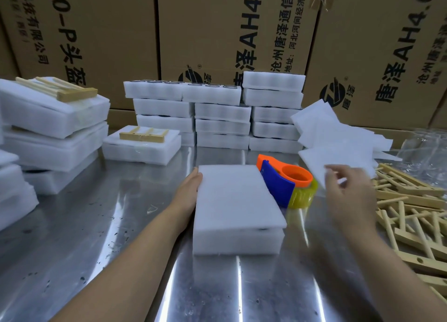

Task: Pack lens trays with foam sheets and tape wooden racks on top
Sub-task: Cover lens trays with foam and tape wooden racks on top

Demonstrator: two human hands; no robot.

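Lens tray [238,243] before cartons [217,31] with "唐泽AH4.0" lettering

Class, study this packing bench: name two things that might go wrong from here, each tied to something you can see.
1. The top foam sheet overhangs the tray at its near right corner, and the left hand only touches the left side; it may slide askew.
2. The right hand reaches the loose sheet pile, grip blurred; it might drag several sheets onto the tape dispenser.

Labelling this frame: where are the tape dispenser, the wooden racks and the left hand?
tape dispenser [278,188]: head view, blue body.
wooden racks [420,198]: head view, a pile crossbar.
left hand [189,187]: head view, hand's back.
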